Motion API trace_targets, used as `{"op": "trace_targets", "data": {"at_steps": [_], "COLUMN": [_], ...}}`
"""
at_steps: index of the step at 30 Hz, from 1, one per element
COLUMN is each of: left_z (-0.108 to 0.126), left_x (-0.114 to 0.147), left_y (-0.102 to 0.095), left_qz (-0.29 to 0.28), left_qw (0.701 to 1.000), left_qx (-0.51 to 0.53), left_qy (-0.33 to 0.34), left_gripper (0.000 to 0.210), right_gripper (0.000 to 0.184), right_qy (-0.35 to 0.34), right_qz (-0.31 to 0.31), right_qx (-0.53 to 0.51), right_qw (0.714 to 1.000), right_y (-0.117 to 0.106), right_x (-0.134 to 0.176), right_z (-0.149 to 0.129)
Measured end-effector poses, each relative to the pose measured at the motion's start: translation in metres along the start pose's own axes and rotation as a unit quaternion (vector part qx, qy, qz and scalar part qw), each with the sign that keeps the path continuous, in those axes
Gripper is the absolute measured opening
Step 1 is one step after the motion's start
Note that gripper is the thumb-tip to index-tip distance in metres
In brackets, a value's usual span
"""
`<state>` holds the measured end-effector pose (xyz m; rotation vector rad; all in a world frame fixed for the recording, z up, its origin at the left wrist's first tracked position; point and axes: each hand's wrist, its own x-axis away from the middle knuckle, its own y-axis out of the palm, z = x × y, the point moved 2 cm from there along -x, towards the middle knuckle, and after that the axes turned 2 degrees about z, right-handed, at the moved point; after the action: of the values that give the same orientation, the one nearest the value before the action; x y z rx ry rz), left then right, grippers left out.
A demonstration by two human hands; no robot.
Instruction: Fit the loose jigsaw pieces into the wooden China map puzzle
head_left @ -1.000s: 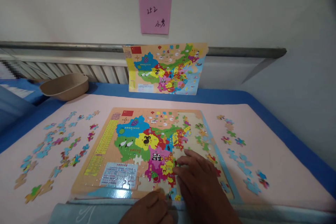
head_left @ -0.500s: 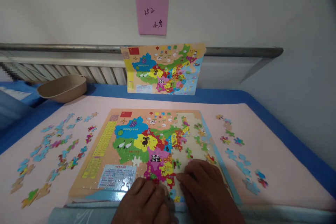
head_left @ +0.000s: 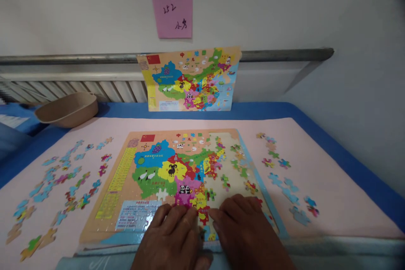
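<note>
A jigsaw puzzle map (head_left: 172, 171) in a tan-edged tray (head_left: 90, 230) lies in front of me, its left part filled with joined pieces. My left hand (head_left: 174, 234) rests palm down on the lower middle of the map, fingers stretched over the magenta and red pieces. Just to its right, my right hand (head_left: 245, 228) lies on the lower part of the board, fingers bent and thumb tip beside a red piece (head_left: 203, 217) with a yellow shape. No piece shows in either hand; what lies under the palms is hidden. Loose pieces (head_left: 225, 182) sit on the tray's bare right part.
Loose puzzle pieces (head_left: 65, 177) spread left of the tray, with more pieces (head_left: 286, 187) on the right. A printed reference map (head_left: 190, 80) leans against the metal rail (head_left: 284, 55). A brown basin (head_left: 68, 109) stands at the back left. A pink note (head_left: 172, 10) hangs on the wall.
The left hand's fingers have straightened and spread a little over the lower map. My right hand stays almost in place, its thumb by the red piece. The view has shifted slightly.
</note>
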<state>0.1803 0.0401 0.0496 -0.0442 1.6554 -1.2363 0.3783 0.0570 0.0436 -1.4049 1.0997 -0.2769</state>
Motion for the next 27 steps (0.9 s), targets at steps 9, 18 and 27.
{"op": "trace_targets", "data": {"at_steps": [9, 18, 27], "left_z": [0.0001, 0.0007, 0.0006], "left_x": [-0.0031, 0.0023, 0.0008], "left_y": [-0.0022, -0.0003, -0.0012], "left_qz": [-0.039, -0.087, -0.060], "left_qw": [0.999, 0.992, 0.996], "left_qx": [-0.006, -0.033, -0.030], "left_qy": [0.021, 0.081, 0.061], "left_gripper": [0.055, 0.041, 0.051], "right_gripper": [0.022, 0.022, 0.021], "right_qy": [0.007, 0.010, 0.017], "right_qz": [-0.001, 0.010, 0.011], "right_qx": [-0.036, -0.048, -0.057], "right_qw": [0.999, 0.999, 0.998], "right_y": [0.0005, -0.0011, -0.0005], "right_x": [0.0002, -0.0035, -0.0027], "right_z": [-0.0019, -0.0037, -0.0019]}}
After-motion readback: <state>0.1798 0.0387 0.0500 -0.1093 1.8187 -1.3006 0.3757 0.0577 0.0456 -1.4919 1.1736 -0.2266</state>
